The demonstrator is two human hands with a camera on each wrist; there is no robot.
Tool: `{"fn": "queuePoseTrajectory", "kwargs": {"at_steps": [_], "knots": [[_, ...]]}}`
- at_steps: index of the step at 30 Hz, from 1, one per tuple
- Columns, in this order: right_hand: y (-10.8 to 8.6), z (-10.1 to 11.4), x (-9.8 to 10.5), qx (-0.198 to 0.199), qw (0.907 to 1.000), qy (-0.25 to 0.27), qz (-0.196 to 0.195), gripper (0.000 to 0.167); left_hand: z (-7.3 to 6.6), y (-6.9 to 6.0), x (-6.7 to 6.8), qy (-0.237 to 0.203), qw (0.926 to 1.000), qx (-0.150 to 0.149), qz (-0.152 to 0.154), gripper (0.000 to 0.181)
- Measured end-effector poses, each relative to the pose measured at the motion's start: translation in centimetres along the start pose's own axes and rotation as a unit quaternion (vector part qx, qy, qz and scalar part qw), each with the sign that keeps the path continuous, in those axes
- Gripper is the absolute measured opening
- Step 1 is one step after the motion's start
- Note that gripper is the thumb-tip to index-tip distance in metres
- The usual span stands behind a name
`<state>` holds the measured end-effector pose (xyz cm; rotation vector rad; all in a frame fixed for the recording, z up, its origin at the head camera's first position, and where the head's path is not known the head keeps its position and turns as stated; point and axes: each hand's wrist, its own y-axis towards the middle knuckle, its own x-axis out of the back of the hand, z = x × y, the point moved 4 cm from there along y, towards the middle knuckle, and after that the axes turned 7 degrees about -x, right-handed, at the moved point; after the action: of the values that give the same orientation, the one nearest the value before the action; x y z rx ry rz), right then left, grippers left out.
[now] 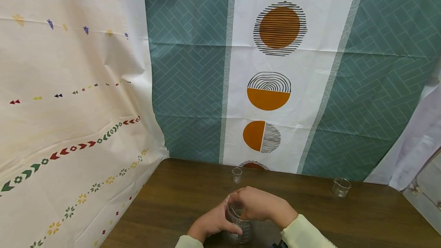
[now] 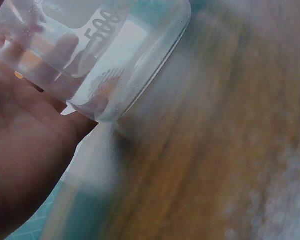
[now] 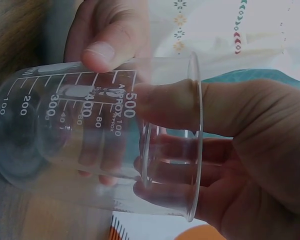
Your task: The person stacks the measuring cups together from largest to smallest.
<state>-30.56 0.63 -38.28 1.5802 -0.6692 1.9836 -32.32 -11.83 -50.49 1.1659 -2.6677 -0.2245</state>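
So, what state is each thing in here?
Large beaker: mouth up, held.
Inner beaker: nested in it, held near rim.
Left grip: around the large beaker's outside.
Right grip: reaching inside, on the inner beaker.
Back beaker: upright on table, untouched.
Far-right beaker: upright on table, untouched.

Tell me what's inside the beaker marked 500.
A smaller glass beaker, with the right hand gripping it at the rim. The stretch of rim behind the hand cannot be seen.

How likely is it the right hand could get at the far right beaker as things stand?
Probably not: the right hand reaches into the large beaker, holding a smaller beaker, so the far right beaker likely must wait.
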Motion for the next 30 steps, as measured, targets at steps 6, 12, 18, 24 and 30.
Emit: {"fn": "queuePoseTrajectory", "kwargs": {"at_steps": [6, 12, 18, 24, 30], "knots": [[0.07, -0.08, -0.13, 0.0, 1.0, -0.001, 0.001, 0.046, -0.08, 0.06, 0.0, -0.001, 1.0, -0.002, -0.002, 0.097], [0.12, -0.13, -0.2, 0.002, 1.0, -0.002, -0.003, 0.046, -0.14, 0.07, -0.04, -0.01, 0.9999, 0.001, -0.004, 0.094], [0.15, -0.11, -0.23, -0.004, 1.0, 0.005, 0.001, 0.044, -0.14, 0.09, 0.01, -0.007, 1.0, -0.001, -0.002, 0.096], [0.25, -0.14, -0.27, -0.006, 1.0, 0.001, 0.005, 0.043, -0.08, 0.22, 0.1, 0.023, 0.9997, -0.003, -0.001, 0.101], [0.4, -0.26, -0.42, -0.008, 0.9999, 0.005, 0.008, 0.044, 0.04, 0.26, 0.08, 0.023, 0.9997, -0.008, -0.002, 0.103]]}}
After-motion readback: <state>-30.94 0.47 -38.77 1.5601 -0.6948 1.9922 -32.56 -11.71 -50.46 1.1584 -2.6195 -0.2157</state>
